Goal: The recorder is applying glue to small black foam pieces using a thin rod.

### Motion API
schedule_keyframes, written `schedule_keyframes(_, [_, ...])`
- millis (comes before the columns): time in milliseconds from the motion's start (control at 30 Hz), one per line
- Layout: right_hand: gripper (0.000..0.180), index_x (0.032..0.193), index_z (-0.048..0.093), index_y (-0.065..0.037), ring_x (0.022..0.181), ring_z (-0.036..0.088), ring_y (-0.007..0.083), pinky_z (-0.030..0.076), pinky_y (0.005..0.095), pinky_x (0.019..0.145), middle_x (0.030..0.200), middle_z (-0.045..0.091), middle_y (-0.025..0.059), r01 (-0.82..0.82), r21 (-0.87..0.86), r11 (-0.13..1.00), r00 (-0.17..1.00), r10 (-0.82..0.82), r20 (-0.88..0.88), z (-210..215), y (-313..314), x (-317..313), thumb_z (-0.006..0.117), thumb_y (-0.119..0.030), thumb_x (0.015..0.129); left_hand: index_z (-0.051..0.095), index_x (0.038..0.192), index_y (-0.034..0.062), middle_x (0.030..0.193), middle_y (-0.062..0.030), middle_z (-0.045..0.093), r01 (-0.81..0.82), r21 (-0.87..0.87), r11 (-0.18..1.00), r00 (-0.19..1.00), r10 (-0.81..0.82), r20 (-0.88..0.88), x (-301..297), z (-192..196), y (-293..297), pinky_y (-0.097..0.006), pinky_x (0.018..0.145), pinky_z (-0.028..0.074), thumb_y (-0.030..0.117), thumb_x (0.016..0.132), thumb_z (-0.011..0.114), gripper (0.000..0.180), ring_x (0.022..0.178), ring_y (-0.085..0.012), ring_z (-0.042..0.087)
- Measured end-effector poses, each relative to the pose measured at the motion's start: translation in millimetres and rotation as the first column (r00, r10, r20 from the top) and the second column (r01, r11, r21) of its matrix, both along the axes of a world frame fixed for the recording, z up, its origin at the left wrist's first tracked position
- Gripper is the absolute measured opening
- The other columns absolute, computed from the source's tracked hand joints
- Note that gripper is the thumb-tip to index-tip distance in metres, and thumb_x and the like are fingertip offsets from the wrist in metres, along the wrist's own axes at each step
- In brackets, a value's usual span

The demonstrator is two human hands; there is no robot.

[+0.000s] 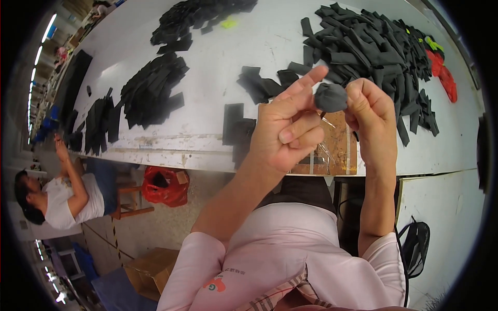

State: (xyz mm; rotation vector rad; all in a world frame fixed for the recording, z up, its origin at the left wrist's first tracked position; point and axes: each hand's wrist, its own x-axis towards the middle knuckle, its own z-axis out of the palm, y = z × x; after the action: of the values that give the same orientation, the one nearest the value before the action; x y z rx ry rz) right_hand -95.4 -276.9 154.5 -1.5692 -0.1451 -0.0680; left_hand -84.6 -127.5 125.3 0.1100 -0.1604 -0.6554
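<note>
My right hand [371, 106] pinches a small dark grey fabric piece [331, 97] between thumb and fingertips; its near end looks rounded. Close on the other side is my left hand [288, 124], its index finger stretched up past the fabric and the other fingers curled in. Whatever those curled fingers hold, if anything, I cannot make out. Both hands are raised over a brown board [340, 147] at the table's near edge. Thin shiny metal or plastic bits show on the board, partly hidden behind my left hand.
A large heap of dark fabric pieces [363, 46] covers the table's right side. More dark stacks [153, 90] lie left on the white table [207, 78]. A red bag [443, 75] rests far right. Another person [72, 197] sits at left, near a red plastic bag [166, 186].
</note>
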Motion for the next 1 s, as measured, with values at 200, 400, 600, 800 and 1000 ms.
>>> schedule_keyframes(200, [0.023, 0.067, 0.052, -0.007, 0.051, 0.037, 0.0044, 0.029, 0.0182, 0.046, 0.057, 0.044, -0.0029, -0.181, 0.181, 0.967, 0.961, 0.213, -0.178, -34.0, -20.1, 31.4, 0.053, -0.024, 0.082, 0.043, 0.111, 0.005, 0.081, -0.0051, 0.057, -0.033, 0.07, 0.997, 0.998, 0.037, -0.054, 22.2, -24.2, -10.2, -0.018, 0.034, 0.024, 0.004, 0.085, 0.04, 0.027, 0.035, -0.0025, 0.028])
schedule_keyframes(400, [0.022, 0.069, 0.052, -0.004, 0.052, 0.042, 0.0069, 0.035, 0.0191, 0.049, 0.059, 0.046, -0.0011, -0.136, 0.401, 0.906, 0.904, 0.279, -0.324, -89.2, -11.9, 23.3, 0.053, -0.022, 0.082, 0.04, 0.114, 0.0042, 0.08, -0.0051, 0.056, -0.125, 0.312, 0.942, 0.99, 0.139, -0.021, 12.1, -61.1, -15.9, -0.019, 0.035, 0.025, 0.001, 0.085, 0.04, 0.03, 0.036, -0.0046, 0.029])
schedule_keyframes(600, [0.022, 0.07, 0.053, -0.005, 0.054, 0.041, 0.0059, 0.035, 0.019, 0.051, 0.061, 0.046, -0.0023, -0.382, 0.177, 0.907, 0.92, 0.392, -0.021, -44.9, -18.0, 33.8, 0.056, -0.024, 0.08, 0.034, 0.122, 0.0003, 0.087, -0.0084, 0.057, -0.008, 0.014, 1.0, 0.998, 0.009, -0.067, 6.5, -37.9, -8.1, -0.017, 0.033, 0.023, 0.003, 0.083, 0.039, 0.039, 0.032, -0.0015, 0.03])
schedule_keyframes(800, [0.023, 0.071, 0.053, -0.005, 0.057, 0.044, 0.0062, 0.037, 0.019, 0.053, 0.063, 0.048, -0.0019, -0.391, 0.4, 0.829, 0.845, 0.495, -0.199, -92.2, -22.9, 43.7, 0.056, -0.026, 0.081, 0.037, 0.117, 0.0022, 0.085, -0.0086, 0.058, -0.146, 0.359, 0.922, 0.98, 0.085, 0.182, 12.4, -62.6, -9.0, -0.015, 0.036, 0.027, 0.011, 0.087, 0.043, 0.032, 0.038, -0.0016, 0.035])
schedule_keyframes(1000, [0.022, 0.075, 0.054, -0.005, 0.058, 0.045, 0.0049, 0.038, 0.0178, 0.052, 0.066, 0.051, -0.0014, -0.338, 0.336, 0.879, 0.899, 0.408, -0.162, -94.6, -23.5, 44.0, 0.053, -0.025, 0.083, 0.047, 0.108, 0.0002, 0.085, -0.0076, 0.058, -0.916, 0.388, 0.103, 0.399, 0.112, 0.91, 11.7, -42.6, -21.6, -0.02, 0.065, 0.044, 0.005, 0.082, 0.049, 0.026, 0.072, -0.0124, 0.055])
